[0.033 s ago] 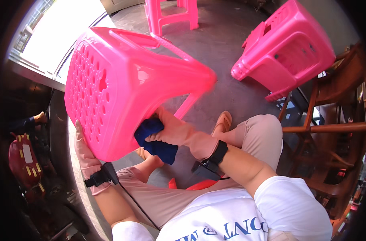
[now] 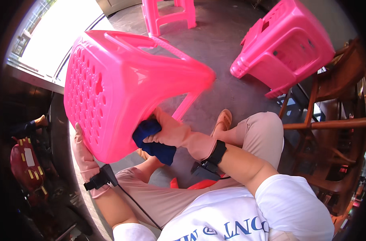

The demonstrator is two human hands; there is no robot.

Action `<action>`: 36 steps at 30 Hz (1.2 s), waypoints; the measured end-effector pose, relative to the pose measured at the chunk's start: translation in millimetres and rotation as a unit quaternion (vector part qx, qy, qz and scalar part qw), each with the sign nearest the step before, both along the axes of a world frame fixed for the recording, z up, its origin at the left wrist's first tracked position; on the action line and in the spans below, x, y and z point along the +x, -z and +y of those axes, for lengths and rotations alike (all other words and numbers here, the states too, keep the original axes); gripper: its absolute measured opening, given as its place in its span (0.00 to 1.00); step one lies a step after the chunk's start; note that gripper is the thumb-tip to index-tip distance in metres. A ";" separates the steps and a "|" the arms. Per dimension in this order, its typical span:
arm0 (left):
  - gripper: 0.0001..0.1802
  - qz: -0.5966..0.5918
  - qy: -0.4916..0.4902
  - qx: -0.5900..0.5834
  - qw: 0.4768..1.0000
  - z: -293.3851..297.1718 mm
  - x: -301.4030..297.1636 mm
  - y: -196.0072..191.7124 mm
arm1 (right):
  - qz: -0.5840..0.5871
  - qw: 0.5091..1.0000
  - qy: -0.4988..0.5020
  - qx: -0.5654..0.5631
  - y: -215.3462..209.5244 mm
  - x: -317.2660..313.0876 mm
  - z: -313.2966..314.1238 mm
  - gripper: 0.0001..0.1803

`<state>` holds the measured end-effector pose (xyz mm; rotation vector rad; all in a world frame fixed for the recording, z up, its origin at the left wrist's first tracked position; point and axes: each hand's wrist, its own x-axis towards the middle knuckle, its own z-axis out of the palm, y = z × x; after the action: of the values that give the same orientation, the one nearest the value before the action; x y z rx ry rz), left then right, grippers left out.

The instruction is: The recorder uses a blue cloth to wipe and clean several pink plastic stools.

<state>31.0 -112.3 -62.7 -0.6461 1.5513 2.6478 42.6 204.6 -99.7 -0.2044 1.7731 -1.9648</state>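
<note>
A pink plastic stool (image 2: pixel 130 80) is tipped on its side in front of me, its perforated seat turned to the left and its legs pointing away to the right. My left hand (image 2: pixel 85 154), in a pale pink glove, grips the seat's lower left edge; part of its fingers is hidden by the stool. In the other glove, my right hand (image 2: pixel 171 130) is closed on a dark blue cloth (image 2: pixel 160 150). The cloth lies against the stool's near side, under the seat's edge. My right fingertips are partly hidden there.
Another pink stool (image 2: pixel 169 18) stands at the far side of the grey floor (image 2: pixel 219 44). Stacked pink stools (image 2: pixel 287 48) lie tilted at the far right. Beside them is dark wooden furniture (image 2: pixel 327 126). Something red (image 2: pixel 201 184) shows beneath me, between my legs.
</note>
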 end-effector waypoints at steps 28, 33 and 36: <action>0.07 0.399 0.413 -0.644 0.506 249.9 -55.5 -127.3 | -0.256 0.963 0.075 -0.031 9.4 76.6 165.0 0.32; 0.09 0.376 0.411 -0.667 0.494 241.3 -53.8 -128.1 | 0.193 0.937 0.250 0.147 18.8 49.3 138.8 0.26; 0.09 0.373 0.403 -0.679 0.487 221.4 -49.2 -129.6 | 0.234 0.930 0.258 0.117 54.5 34.4 130.4 0.24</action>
<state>-18.2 109.1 66.8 1.2805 2.7914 0.4692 77.0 335.0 -154.2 -0.1431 2.5682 -2.1466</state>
